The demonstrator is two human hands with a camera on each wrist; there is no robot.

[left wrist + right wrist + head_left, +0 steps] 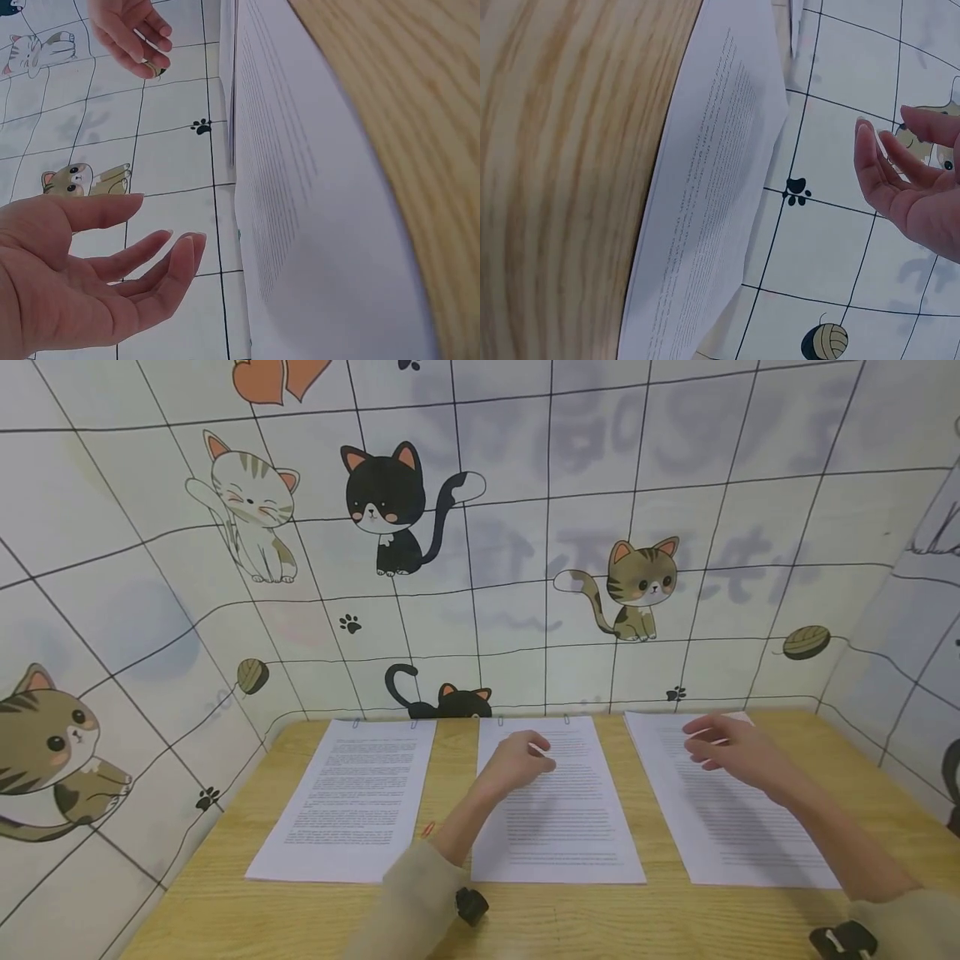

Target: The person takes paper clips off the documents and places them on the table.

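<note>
My left hand (520, 760) hovers over the middle stack of printed paper (558, 827), fingers loosely bent with nothing between them. Two small paper clips sit on that stack's far edge. In the left wrist view the left hand (105, 281) shows a gap between thumb and fingertips. Above the far part of the right stack of paper (750, 835) is my right hand (731, 750), also holding nothing. The right wrist view shows the right hand (915, 172) with relaxed, slightly curved fingers, off the page (705, 172). No clip shows on the right stack.
A left stack of printed paper (352, 802) bears two clips at its far edge. A red paper clip (428, 829) lies on the wooden table (555, 918) beside my left forearm. Behind the table stands a wall (510, 610) covered with cat drawings.
</note>
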